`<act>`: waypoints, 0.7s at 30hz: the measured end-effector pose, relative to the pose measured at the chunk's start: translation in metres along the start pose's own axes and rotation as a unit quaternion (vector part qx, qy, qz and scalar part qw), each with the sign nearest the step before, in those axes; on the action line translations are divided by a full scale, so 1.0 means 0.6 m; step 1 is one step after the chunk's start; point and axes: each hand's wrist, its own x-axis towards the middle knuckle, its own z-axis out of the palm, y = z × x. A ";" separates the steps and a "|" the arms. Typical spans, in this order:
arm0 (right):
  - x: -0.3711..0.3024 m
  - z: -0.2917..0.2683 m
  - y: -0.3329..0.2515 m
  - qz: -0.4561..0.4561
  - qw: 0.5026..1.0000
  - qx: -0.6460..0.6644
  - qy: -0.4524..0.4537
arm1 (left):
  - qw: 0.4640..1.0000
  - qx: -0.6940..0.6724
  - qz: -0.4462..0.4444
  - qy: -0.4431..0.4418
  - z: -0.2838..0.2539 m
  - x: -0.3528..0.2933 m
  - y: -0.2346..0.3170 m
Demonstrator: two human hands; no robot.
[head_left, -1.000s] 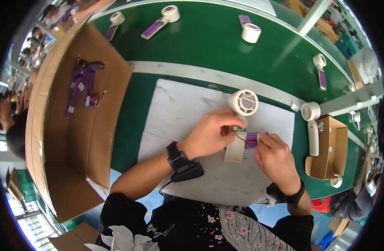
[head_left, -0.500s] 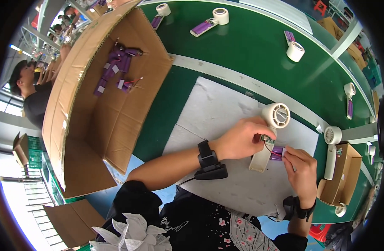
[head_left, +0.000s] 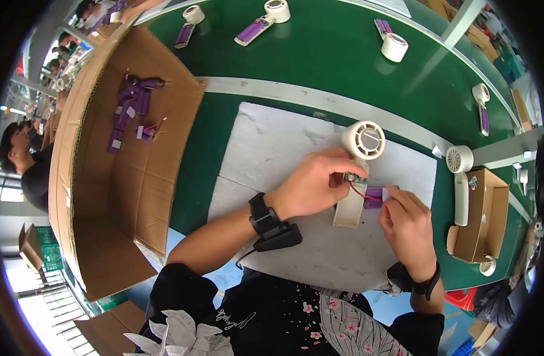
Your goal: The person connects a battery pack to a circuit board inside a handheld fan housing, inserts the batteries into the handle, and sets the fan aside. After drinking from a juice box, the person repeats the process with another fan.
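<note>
A white handheld fan point(head_left: 346, 210) with a round head lies on the grey foam sheet, its handle open. My left hand point(head_left: 310, 184) is closed at the fan's neck, thumb and forefinger pinching the small green circuit board point(head_left: 356, 178). Red and dark wires run from that board to a purple battery pack point(head_left: 374, 197) beside the handle. My right hand point(head_left: 409, 228) pinches the pack's right end, near its pale label. The fingertips of this hand partly hide that end.
On my left stands a large open cardboard box point(head_left: 150, 184) holding several purple battery packs point(head_left: 132, 104). A smaller cardboard box point(head_left: 491, 222) and a white fan point(head_left: 460, 160) are at the right. Several part-built fans point(head_left: 394, 47) lie on the green bench beyond a metal rail point(head_left: 272, 89).
The whole view has shifted, so fan, hands and boxes appear farther left. Both hands keep their holds on the circuit board and the battery pack.
</note>
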 end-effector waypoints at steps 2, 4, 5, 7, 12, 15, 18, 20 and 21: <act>0.002 -0.004 0.006 0.005 1.000 0.013 -0.002 | 1.000 -0.009 -0.001 -0.009 -0.001 0.001 -0.001; 0.003 -0.010 0.015 0.002 0.999 0.045 -0.003 | 1.000 0.001 -0.012 -0.008 -0.005 0.001 -0.003; 0.002 -0.013 0.020 0.016 0.999 0.038 -0.007 | 1.000 0.004 -0.016 -0.010 -0.003 0.003 -0.003; 0.004 -0.008 0.032 0.025 0.996 0.089 0.000 | 1.000 -0.009 -0.004 -0.011 0.000 0.006 -0.005; 0.015 -0.032 0.083 0.112 0.971 0.209 -0.009 | 1.000 -0.010 -0.010 -0.002 -0.005 0.003 -0.007; -0.005 -0.075 0.159 0.183 0.956 0.175 0.148 | 1.000 -0.015 -0.017 0.004 -0.003 0.000 -0.009; -0.043 -0.175 0.201 0.392 0.870 -0.162 0.253 | 0.999 -0.033 -0.003 0.029 0.001 0.005 -0.007; -0.090 -0.223 0.238 0.469 0.828 -0.241 0.190 | 0.999 -0.034 0.000 0.028 0.003 0.006 -0.008; -0.090 -0.219 0.245 0.464 0.832 -0.241 0.185 | 0.999 -0.033 0.001 0.025 0.003 0.004 -0.009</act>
